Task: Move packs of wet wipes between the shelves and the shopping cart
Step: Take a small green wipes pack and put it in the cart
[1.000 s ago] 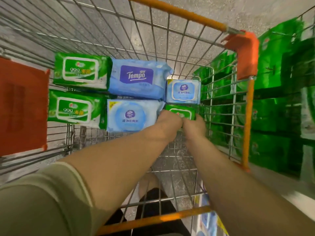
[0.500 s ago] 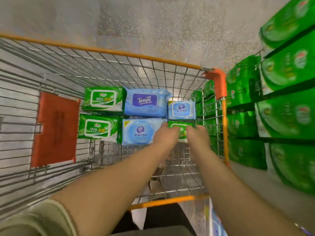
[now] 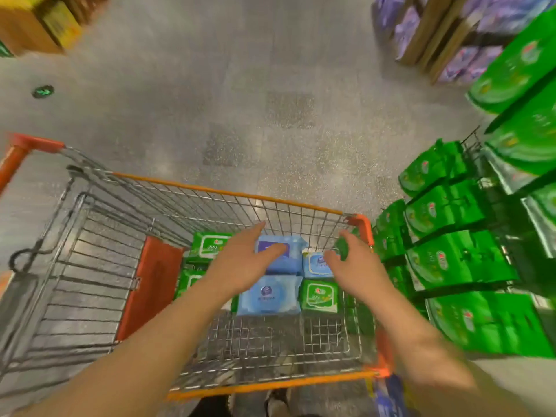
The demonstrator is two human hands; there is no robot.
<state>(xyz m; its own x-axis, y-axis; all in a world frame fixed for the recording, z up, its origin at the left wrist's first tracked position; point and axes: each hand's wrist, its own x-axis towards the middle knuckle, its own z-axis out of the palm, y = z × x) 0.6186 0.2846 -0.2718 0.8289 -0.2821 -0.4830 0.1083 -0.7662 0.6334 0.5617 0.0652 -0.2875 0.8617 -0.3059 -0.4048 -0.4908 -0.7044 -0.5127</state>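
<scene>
**Six packs in the cart, both my hands empty above them**

Six packs of wet wipes lie flat at the far end of my shopping cart (image 3: 210, 191): two green 999 packs (image 3: 210, 245), a blue Tempo pack (image 3: 282, 257), a pale blue pack (image 3: 267, 294), a small blue pack (image 3: 316, 264), a small green pack (image 3: 319, 296). My left hand (image 3: 240, 263) and right hand (image 3: 352, 263) hover above, fingers spread, holding nothing. Bare wire floor nearer me; green packs on the shelves (image 3: 460, 260) beside the right rim.
</scene>
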